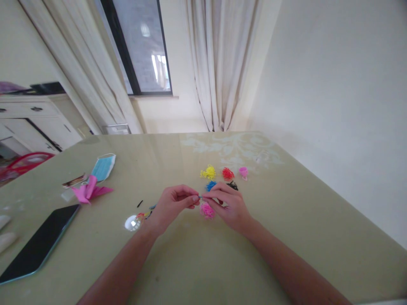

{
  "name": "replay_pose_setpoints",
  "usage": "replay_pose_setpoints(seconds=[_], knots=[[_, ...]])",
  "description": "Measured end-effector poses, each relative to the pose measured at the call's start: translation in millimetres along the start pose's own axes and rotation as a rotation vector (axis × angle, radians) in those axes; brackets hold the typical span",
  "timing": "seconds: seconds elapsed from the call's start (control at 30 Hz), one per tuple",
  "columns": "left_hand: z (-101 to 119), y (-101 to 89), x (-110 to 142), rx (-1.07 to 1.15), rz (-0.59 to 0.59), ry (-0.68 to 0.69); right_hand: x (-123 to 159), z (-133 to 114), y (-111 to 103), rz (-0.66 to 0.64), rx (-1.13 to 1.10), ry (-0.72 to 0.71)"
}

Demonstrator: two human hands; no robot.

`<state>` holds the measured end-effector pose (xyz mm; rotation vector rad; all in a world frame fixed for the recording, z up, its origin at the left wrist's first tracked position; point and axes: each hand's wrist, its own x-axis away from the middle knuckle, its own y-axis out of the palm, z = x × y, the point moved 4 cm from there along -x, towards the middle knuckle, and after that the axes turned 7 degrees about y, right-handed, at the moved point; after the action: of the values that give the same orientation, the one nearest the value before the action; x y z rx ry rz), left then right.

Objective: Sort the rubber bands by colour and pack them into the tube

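Note:
My left hand [173,205] and my right hand [229,205] meet over the table, fingertips pinched together on a tiny blue band [200,197] stretched between them. Just below the fingertips lies a pink pile of small bands [207,210]. Beyond my hands are more little piles: blue [210,185], yellow [208,172], red [227,173], black [233,185] and a light pink one [243,171]. A few loose coloured bands [144,214] lie left of my left wrist.
A dark phone [41,242] lies at the left on the greenish glass table [311,220]. Behind it are a pink paper piece [90,190], a blue face mask [103,167] and a small round clear lid [132,223]. A white wall is at the right.

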<state>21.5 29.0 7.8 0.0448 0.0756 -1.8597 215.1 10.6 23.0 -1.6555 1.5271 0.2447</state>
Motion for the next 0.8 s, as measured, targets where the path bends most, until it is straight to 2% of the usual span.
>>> replay_pose_setpoints(seconds=[0.17, 0.33, 0.4, 0.53, 0.63, 0.73, 0.8], knots=[[6, -7.8, 0, -0.053, -0.012, 0.012, -5, 0, -10, 0.033, -0.016, 0.075], [14, -23.3, 0, -0.123, 0.071, 0.024, -7, 1, -15, 0.041, -0.022, 0.11], [13, -21.6, 0, -0.119, 0.071, 0.014, -5, 1, -9, 0.007, -0.017, 0.106], [9, -5.8, 1, -0.107, -0.005, 0.021, 0, 0, 3, -0.056, -0.014, 0.091], [10, -1.5, 1, -0.118, -0.031, 0.026, -2, -2, 1, -0.039, -0.003, 0.076], [11, -16.5, -1, -0.278, -0.024, 0.048, -8, -3, -15, 0.058, -0.019, 0.087], [9, -37.4, -2, -0.543, 0.027, 0.083, -12, -1, -28, 0.159, -0.041, 0.133]])
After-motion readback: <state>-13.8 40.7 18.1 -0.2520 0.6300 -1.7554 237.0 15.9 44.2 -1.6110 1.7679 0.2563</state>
